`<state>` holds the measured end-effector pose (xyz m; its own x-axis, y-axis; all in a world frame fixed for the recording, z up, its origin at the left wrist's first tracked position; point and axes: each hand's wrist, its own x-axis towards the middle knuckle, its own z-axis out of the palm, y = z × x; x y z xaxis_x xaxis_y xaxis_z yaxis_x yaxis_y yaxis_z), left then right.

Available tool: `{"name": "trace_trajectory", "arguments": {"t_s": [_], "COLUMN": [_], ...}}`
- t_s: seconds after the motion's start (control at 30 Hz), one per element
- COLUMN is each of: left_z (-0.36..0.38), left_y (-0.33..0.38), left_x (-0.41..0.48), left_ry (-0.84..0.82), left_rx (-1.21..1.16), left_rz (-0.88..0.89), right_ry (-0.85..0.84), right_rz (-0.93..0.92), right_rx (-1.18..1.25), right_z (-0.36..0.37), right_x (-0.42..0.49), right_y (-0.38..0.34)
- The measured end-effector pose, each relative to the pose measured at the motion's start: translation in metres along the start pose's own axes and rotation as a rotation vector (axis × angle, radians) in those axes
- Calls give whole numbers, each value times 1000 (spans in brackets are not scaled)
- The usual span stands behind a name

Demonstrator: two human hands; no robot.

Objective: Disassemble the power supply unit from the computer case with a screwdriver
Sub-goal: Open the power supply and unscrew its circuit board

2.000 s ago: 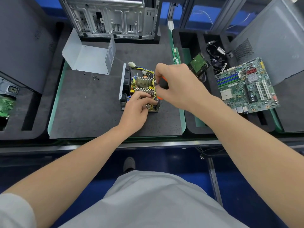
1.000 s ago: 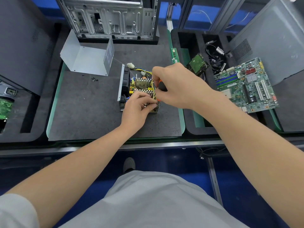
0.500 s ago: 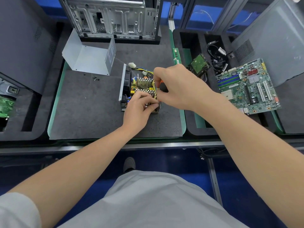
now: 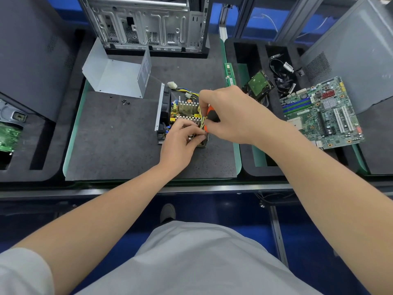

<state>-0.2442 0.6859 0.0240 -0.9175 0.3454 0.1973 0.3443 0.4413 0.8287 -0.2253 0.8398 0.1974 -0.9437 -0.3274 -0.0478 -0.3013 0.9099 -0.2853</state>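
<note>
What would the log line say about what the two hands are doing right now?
left hand: holds power supply unit | right hand: grips screwdriver at unit | metal cover: off, on mat

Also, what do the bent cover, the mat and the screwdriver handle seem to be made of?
The cover looks like thin sheet metal: pale grey, dull sheen, sharp folds. The mat is probably foam or rubber: dark, matte, speckled. The screwdriver handle seems plastic or rubber, orange and black; the right hand hides most of it.
</note>
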Motion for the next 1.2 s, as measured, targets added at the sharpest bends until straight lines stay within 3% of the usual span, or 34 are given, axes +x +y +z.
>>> {"name": "trace_trajectory", "arguments": {"t_s": [0.13, 0.73, 1.2], "left_z": [-2, -14, -11], "left_y": [0, -2, 9], "left_x": [0, -19, -13], "left_ry": [-15, 16, 37], "left_rx": [5, 139, 24], "left_rz": [17, 107, 72], "right_ry": [-67, -41, -34], "right_rz": [-24, 23, 26], "right_rx": [-8, -17, -18], "right_z": [-6, -6, -4], "right_x": [2, 1, 2], "right_y": [1, -2, -3]}}
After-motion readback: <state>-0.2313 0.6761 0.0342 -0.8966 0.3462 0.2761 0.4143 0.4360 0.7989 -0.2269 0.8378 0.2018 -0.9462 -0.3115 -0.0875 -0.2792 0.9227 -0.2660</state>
